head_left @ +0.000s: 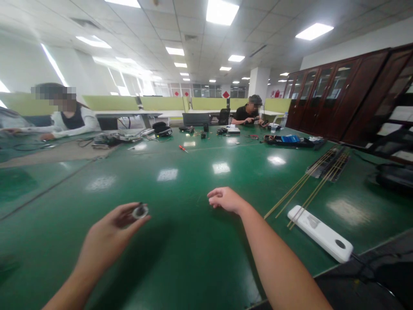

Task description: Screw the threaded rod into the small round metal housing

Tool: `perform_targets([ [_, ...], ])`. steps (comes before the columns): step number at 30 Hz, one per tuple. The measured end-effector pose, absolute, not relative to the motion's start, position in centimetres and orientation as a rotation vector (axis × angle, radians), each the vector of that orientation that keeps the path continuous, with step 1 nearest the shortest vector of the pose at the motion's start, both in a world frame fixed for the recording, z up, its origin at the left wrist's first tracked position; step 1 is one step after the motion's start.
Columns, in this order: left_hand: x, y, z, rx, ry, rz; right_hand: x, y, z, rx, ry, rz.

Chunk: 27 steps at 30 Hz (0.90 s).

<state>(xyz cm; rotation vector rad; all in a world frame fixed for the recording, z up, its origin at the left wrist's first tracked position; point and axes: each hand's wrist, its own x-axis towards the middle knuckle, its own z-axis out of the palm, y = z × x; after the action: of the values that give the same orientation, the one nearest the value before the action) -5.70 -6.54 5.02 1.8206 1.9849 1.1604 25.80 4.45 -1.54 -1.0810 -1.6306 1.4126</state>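
Note:
My left hand (109, 234) is raised over the green tabletop at the lower left, thumb and fingers closed around a small ring-shaped piece (144, 213). Its rim is pale and its middle is dark; the exact kind is not clear. To the right, my right hand (223, 199) hovers above the table with its fingers curled together. A faint thin line shows just left of those fingertips, but whatever they may hold is too small to make out. The two hands are well apart.
Long thin rods (300, 185) and a white power strip (318, 232) lie at the right. A red screwdriver (183, 148) is farther back. Behind it are electronics and a black tray (290, 141) with blue items. Two people sit across the tables.

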Motion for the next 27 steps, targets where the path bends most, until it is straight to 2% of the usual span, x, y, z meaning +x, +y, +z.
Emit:
perform_targets([
  [3,-0.7,-2.5,4.2,1.92,1.583,1.067,25.8,4.0,-1.2,-1.093,-1.771,1.169],
  [8,5.1,1.5,1.9,2.25,1.417,1.026,25.6,3.3,-0.8,-1.057,-1.929,0.82],
  [15,3.7,2.5,-0.8,2.293,1.366,1.075,25.2,3.4,-1.0,-1.115,-2.007,0.746],
  [27,3.9,2.3,-1.2,2.243,1.291,1.088,24.7,3.3,-1.1,-1.074,-2.072,0.56],
])
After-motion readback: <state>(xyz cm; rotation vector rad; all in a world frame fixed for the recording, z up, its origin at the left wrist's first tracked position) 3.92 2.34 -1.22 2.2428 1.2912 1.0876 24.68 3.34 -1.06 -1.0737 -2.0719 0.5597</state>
